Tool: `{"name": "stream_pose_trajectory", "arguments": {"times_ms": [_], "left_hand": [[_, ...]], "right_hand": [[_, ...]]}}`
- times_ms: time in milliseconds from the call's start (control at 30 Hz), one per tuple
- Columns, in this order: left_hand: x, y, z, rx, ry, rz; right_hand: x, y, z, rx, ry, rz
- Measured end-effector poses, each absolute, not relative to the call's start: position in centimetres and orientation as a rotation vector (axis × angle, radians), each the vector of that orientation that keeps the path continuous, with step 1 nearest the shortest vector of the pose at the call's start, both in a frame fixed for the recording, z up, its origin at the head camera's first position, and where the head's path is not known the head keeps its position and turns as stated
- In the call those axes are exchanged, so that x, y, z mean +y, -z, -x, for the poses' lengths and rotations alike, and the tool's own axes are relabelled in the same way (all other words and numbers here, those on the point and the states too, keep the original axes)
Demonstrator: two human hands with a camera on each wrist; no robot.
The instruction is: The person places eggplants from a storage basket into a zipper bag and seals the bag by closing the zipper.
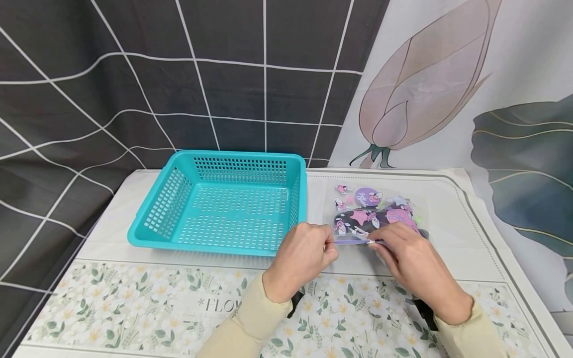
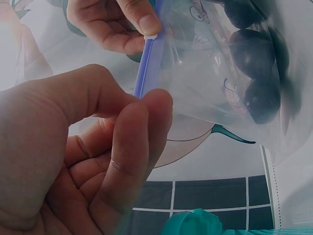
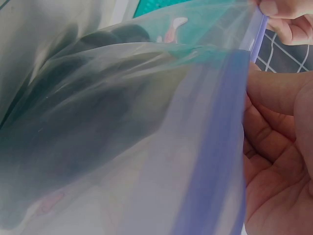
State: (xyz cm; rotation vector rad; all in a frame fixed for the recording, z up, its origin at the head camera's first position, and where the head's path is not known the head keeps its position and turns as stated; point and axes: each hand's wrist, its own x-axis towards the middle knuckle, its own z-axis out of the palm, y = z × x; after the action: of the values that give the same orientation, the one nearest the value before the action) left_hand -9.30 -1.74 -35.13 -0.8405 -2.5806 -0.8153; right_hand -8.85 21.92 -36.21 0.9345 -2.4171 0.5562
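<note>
A clear zip bag [image 1: 368, 198] printed with pink and purple cartoon figures lies on the table, its purple zip strip [image 1: 349, 242] toward me. Dark rounded things [image 2: 252, 53] show through the plastic; their kind cannot be told. My left hand [image 1: 304, 256] pinches the strip's left end between thumb and forefinger. On the same strip, my right hand [image 1: 414, 263] pinches at the small white slider [image 2: 150, 36]. In the right wrist view the bag's right part spreads apart behind the slider, its purple edge [image 3: 210, 147] blurred.
A turquoise plastic basket [image 1: 237, 251] with slotted walls stands just left of the bag, nothing in it. Beneath lies a white table cover with a flowered band [image 1: 147, 303]. Behind the table hang a dark gridded cloth [image 1: 233, 89] and a flower-printed curtain [image 1: 429, 74].
</note>
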Motion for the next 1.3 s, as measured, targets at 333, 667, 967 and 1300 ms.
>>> {"name": "stream_pose_trajectory", "arguments": {"times_ms": [333, 667, 967, 1300], "left_hand": [[-1.8, 35.1, 9.4, -2.564, 0.842, 0.846], [-1.8, 35.1, 9.3, -2.553, 0.834, 0.845], [-1.9, 35.1, 9.3, -2.548, 0.842, 0.851], [-2.0, 35.0, 9.3, -2.549, 0.862, 0.857]], "right_hand": [[22.1, 36.1, 8.8, -2.411, -0.552, -0.931], [22.4, 36.1, 8.7, -2.418, -0.549, -0.913], [22.9, 36.1, 8.5, -2.432, -0.526, -0.911], [23.0, 35.8, 8.3, -2.455, -0.513, -0.882]]}}
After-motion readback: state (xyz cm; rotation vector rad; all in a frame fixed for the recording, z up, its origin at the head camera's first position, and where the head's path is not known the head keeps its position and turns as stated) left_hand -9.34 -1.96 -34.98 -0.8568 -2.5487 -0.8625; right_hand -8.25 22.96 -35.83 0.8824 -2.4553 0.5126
